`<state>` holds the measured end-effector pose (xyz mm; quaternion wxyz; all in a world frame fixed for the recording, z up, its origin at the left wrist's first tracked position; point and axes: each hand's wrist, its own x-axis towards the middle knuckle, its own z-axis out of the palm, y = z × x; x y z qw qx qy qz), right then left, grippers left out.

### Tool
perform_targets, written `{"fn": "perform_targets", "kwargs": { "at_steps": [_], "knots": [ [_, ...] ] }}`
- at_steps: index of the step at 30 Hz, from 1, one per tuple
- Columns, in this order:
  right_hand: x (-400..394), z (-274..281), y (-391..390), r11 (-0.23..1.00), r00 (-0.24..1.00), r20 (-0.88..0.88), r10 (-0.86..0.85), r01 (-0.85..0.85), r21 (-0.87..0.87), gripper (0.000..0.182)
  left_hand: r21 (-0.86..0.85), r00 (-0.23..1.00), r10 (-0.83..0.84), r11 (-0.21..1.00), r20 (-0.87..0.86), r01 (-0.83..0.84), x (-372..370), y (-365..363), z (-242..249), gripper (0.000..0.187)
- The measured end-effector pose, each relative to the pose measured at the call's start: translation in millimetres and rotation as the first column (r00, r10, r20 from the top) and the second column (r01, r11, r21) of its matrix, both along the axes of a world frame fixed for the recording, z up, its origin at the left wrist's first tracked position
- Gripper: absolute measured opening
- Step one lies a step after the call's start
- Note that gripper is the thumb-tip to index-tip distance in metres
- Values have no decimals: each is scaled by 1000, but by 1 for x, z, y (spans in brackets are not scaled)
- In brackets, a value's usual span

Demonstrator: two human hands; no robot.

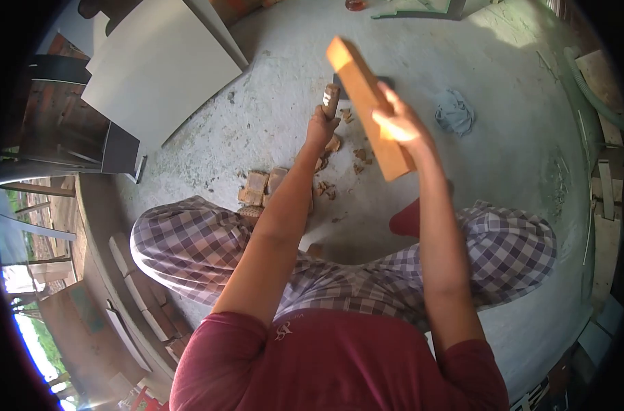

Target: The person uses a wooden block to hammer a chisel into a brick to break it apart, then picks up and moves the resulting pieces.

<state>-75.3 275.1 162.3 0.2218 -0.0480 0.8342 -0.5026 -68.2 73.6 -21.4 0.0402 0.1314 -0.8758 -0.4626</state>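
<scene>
"Orange-brown wood, a squared beam [367,103]. Who's got it?"

"R hand [402,127], grasping its nearer half. Beam slants: one end fwd & left of that hand, the other back twd the knees."

"& the L hand [319,128]?"

"Clenched round a brown cylindrical handle [331,99] w/ a whitish mark, upper part sticking out fwd. That's just left of the beam."

"What's the dark flat thing [386,80] past the R fingers?"

"Mostly hidden behind the beam. Can't tell what it is, or if it's joined to the handle."

"OK, what's on the floor [504,171]?"

"It's grey, concrete-looking. Wood chips [326,190] lie back from the L hand, w/ more btwn the 2 hands. Some blocky wood pieces [256,183] sit back & left of the L hand, beside that forearm. Crumpled light-blue cloth [454,111] is near the R hand, off its right side. Big pale panel [165,65] is well left of the L hand."
</scene>
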Motion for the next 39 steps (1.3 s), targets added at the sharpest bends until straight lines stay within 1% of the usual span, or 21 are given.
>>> {"fn": "perform_targets", "kwargs": {
  "at_steps": [1,4,7,8,10,11,13,14,16,18,19,20,22,23,24,26,29,32,36,38,39],
  "knots": [
    [-6,2,4,997,995,-89,-34,40,70,72,18,1000,-8,1000,-5,9,-1,0,0,37],
    [-19,27,16,975,953,-213,-216,200,-96,73,10,999,0,1000,37,0,-5,5,4,37],
    [-19,35,16,952,941,-163,-295,276,-133,72,88,998,-24,996,62,18,-5,6,8,41],
    [-18,17,12,954,955,-169,-243,204,-220,72,84,998,-26,996,62,21,-5,6,8,41],
    [-12,-15,3,937,977,-121,177,-130,324,73,67,996,-69,996,60,65,-6,3,3,41],
    [-11,-20,4,941,978,-123,167,-121,316,73,58,995,-77,996,60,73,-7,-2,3,41],
    [-1,-11,3,988,993,-20,113,-110,111,69,138,986,-88,988,143,68,-8,-9,8,41],
    [-8,-24,13,994,987,-113,110,-110,3,69,138,983,-89,988,161,67,-6,-9,7,41],
    [-9,9,11,997,996,-40,-80,80,-1,70,198,975,-112,977,189,74,-14,-11,8,41],
    [-21,18,22,983,942,-284,-178,184,-4,72,117,978,-155,983,138,139,-18,-4,2,38],
    [-26,21,28,970,952,-219,-214,180,-164,73,103,972,-172,982,162,156,-16,1,7,39],
    [-26,21,27,970,951,-221,-214,179,-165,73,85,965,-186,981,184,173,-15,5,14,39],
    [-23,19,23,960,958,-94,-272,264,-91,73,39,964,-196,981,179,192,-13,9,9,40],
    [-20,-2,22,991,977,-163,-134,128,-43,72,-6,963,-207,978,172,211,-14,11,5,42],
    [-15,-19,20,976,992,-115,49,-23,219,71,-8,964,-210,977,164,214,-15,10,-1,42],
    [-3,-26,11,999,996,77,33,-35,20,73,-11,949,-220,973,225,229,-17,4,-9,43],
    [-3,-11,19,998,997,70,-45,48,-38,73,29,940,-242,970,239,242,-16,5,0,43],
    [-13,-3,30,950,948,-172,-268,230,-213,72,29,927,-281,959,248,283,-18,7,-8,42],
    [-11,4,34,852,943,-43,-330,278,-444,72,-21,930,-282,955,235,295,-15,15,1,43],
    [0,-22,22,996,998,42,-56,53,66,70,-26,920,-289,952,265,306,-11,14,-2,43],
    [6,-36,14,998,999,45,-7,4,59,69,-27,908,-293,949,300,315,-10,7,-17,44]
  ]
}}
